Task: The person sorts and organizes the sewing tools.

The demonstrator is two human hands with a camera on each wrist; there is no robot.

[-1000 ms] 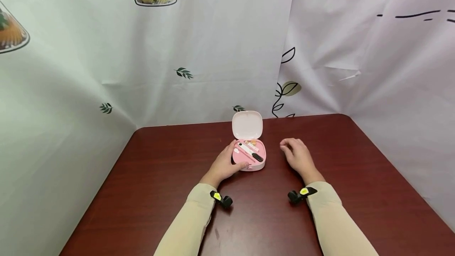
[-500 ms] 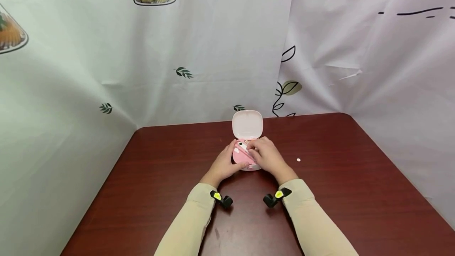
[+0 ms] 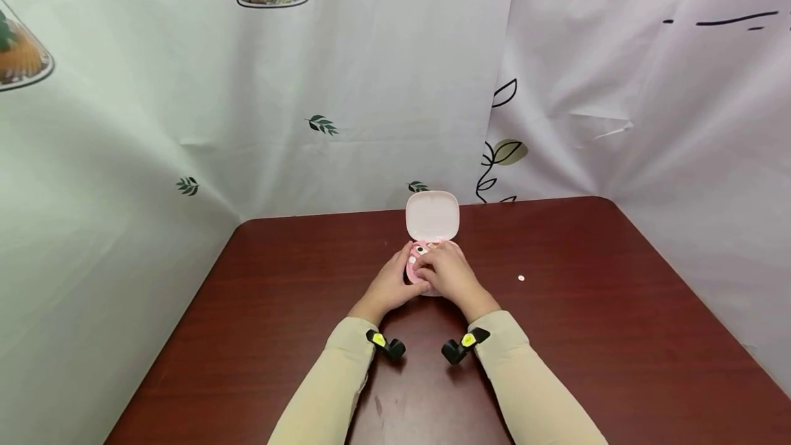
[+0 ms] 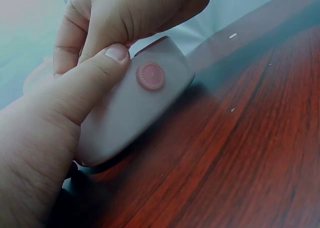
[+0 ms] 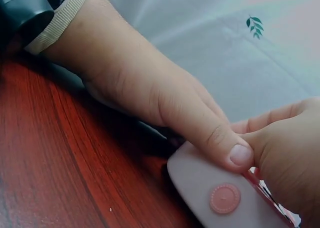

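Note:
A small pink-and-white hinged case (image 3: 411, 273) stands on the table with its white lid (image 3: 432, 216) raised. My left hand (image 3: 388, 288) grips the case from the left, its thumb (image 4: 107, 63) along the front wall near the round pink latch (image 4: 150, 77). Over the tray, my right hand (image 3: 452, 276) reaches in with bent fingers, near a small white piece (image 3: 412, 260). I cannot tell whether those fingertips pinch anything. Part of a white tool with a dark spot (image 3: 421, 249) shows beside them; the right hand hides most of the tray.
On the reddish-brown table (image 3: 593, 335), a small white disc (image 3: 521, 278) lies to the right of the case. A printed pale curtain (image 3: 371, 88) hangs behind the table. Both wrists carry black camera mounts, including this one (image 3: 457, 349).
My right hand has moved left from the bare table into the tray. A white disc now lies where that hand was. My left hand has stayed on the case.

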